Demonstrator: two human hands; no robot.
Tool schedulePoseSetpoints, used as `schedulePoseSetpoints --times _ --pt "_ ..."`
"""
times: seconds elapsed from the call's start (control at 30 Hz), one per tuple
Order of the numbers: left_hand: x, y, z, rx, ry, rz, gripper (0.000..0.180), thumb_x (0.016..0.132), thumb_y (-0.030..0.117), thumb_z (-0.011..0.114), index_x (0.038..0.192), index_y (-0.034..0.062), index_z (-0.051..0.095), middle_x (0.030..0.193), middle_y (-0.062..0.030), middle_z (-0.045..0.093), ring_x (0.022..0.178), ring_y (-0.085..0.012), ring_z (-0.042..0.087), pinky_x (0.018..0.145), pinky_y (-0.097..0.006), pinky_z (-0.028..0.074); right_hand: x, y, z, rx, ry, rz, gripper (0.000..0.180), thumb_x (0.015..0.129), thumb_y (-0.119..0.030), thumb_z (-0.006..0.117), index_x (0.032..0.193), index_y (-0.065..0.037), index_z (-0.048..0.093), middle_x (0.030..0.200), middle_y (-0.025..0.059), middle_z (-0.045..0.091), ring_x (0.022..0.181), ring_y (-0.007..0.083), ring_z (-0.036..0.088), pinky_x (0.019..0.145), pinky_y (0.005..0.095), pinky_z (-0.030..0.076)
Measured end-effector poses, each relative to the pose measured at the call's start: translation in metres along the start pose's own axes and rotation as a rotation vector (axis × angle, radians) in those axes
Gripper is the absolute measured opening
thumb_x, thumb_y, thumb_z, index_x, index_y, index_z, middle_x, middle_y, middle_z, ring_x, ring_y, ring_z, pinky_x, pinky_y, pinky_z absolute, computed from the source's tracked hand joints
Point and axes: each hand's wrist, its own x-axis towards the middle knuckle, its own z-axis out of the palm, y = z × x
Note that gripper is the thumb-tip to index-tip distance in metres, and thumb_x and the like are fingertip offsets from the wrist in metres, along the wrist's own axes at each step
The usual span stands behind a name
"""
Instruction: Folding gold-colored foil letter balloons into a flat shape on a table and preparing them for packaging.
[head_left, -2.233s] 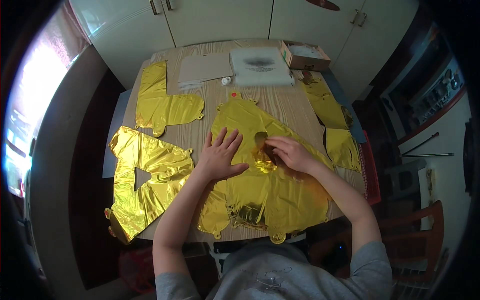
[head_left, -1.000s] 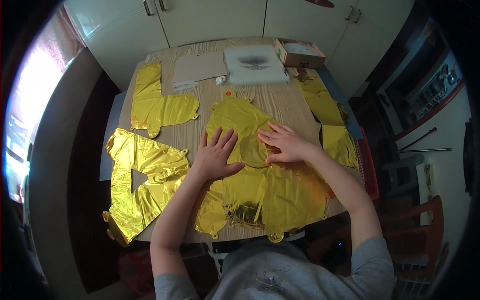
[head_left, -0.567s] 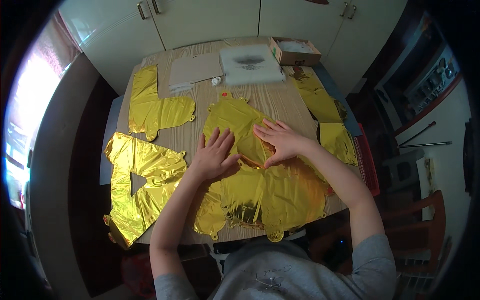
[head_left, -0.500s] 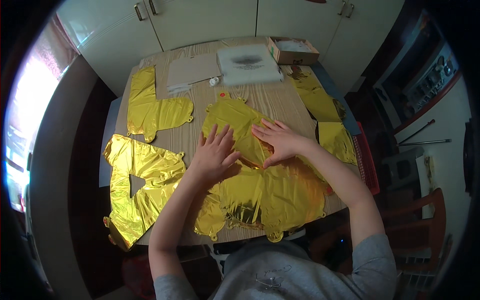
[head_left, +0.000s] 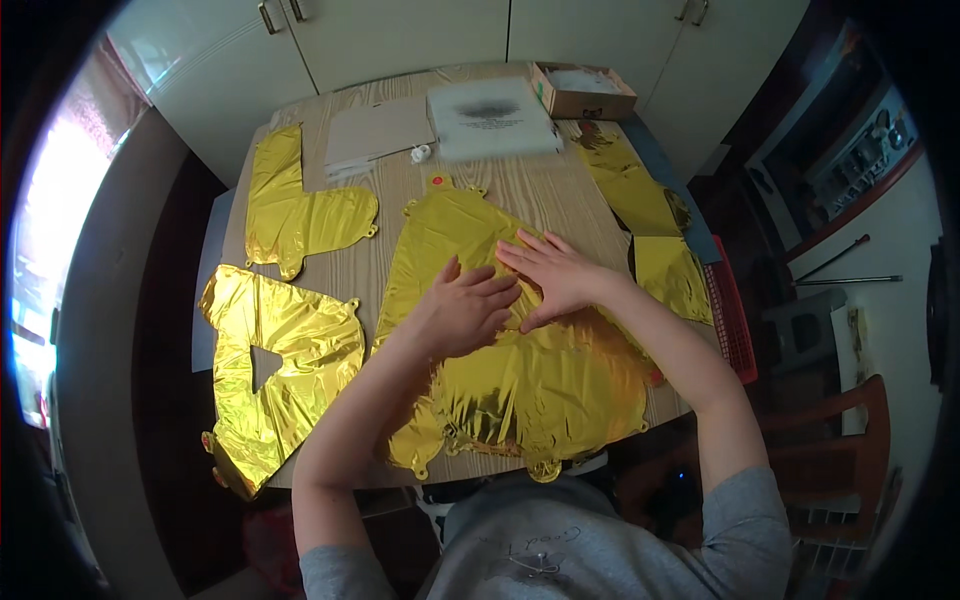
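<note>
A large gold foil balloon (head_left: 540, 385), deflated and wrinkled, lies flat across the middle of the table with small tabs along its edges. My left hand (head_left: 468, 308) rests on it, fingers stretched out and pointing right. Close beside it, my right hand (head_left: 552, 275) lies palm down on the same foil with its fingers spread. Left of my left forearm is another gold foil balloon (head_left: 290, 370) with a triangular hole. Beyond that sits an L-shaped gold foil balloon (head_left: 305, 215). More folded gold foil (head_left: 665, 270) lies along the right edge.
At the table's (head_left: 395, 180) far side are a grey-beige flat sheet (head_left: 375, 132), a white printed package (head_left: 495, 125), a small white coil (head_left: 421, 154) and an open cardboard box (head_left: 590, 98). A red basket (head_left: 735, 320) stands at the right edge, near a wooden chair (head_left: 870, 430).
My left hand has swung rightward over the foil, its fingers turning from pointing away to pointing right, nearer my right hand. My right hand stays almost in place.
</note>
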Motion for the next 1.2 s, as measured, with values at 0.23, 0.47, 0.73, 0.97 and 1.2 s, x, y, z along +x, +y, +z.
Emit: schedulePoseSetpoints --times 0.23,0.47,0.73,0.97,1.2 --pt "0.005 -0.017 0.005 0.135 -0.079 -0.022 0.056 0.097 0.038 0.044 0.150 0.0210 0.034 0.156 -0.0030 0.032 0.143 -0.0303 0.030 0.117 -0.057 0.017 0.001 -0.003 -0.005 0.018 -0.019 0.020 0.128 0.065 -0.077 0.068 0.156 -0.011 0.007 0.162 0.0096 0.015 0.150 0.0303 0.005 0.121 0.0504 0.005" --pt "0.006 -0.020 0.010 0.084 -0.044 -0.037 0.073 0.093 0.057 0.047 0.153 0.0201 0.029 0.159 -0.0068 0.028 0.147 -0.0337 0.022 0.118 -0.056 0.014 -0.003 -0.005 -0.004 -0.020 0.069 -0.006 0.124 0.064 -0.075 0.069 0.155 -0.012 0.014 0.160 0.0100 0.022 0.150 0.0295 0.007 0.121 0.0498 0.005" --pt "0.003 -0.024 0.017 0.102 0.000 -0.018 0.077 0.092 0.063 0.043 0.153 0.0181 0.028 0.157 -0.0068 0.031 0.146 -0.0337 0.022 0.117 -0.058 0.014 -0.039 -0.036 0.000 0.037 0.231 -0.160 0.053 0.080 -0.041 0.072 0.121 -0.008 0.062 0.136 0.0048 0.055 0.132 0.0221 0.046 0.117 0.0488 0.026" --pt "0.005 -0.025 0.022 0.125 -0.001 -0.030 0.076 0.092 0.062 0.044 0.153 0.0205 0.027 0.157 -0.0045 0.032 0.146 -0.0332 0.023 0.117 -0.057 0.014 -0.061 -0.047 0.038 0.077 0.542 -0.260 0.028 0.085 -0.027 0.069 0.105 -0.007 0.069 0.111 0.0055 0.067 0.112 0.0212 0.060 0.110 0.0459 0.037" --pt "0.005 -0.024 0.023 0.136 0.015 -0.033 0.075 0.092 0.060 0.045 0.153 0.0200 0.029 0.157 -0.0041 0.032 0.146 -0.0308 0.024 0.117 -0.057 0.015 -0.134 -0.068 0.026 0.287 0.552 0.223 0.039 0.083 -0.026 0.072 0.114 -0.005 0.061 0.111 0.0125 0.062 0.107 0.0308 0.059 0.097 0.0473 0.043"
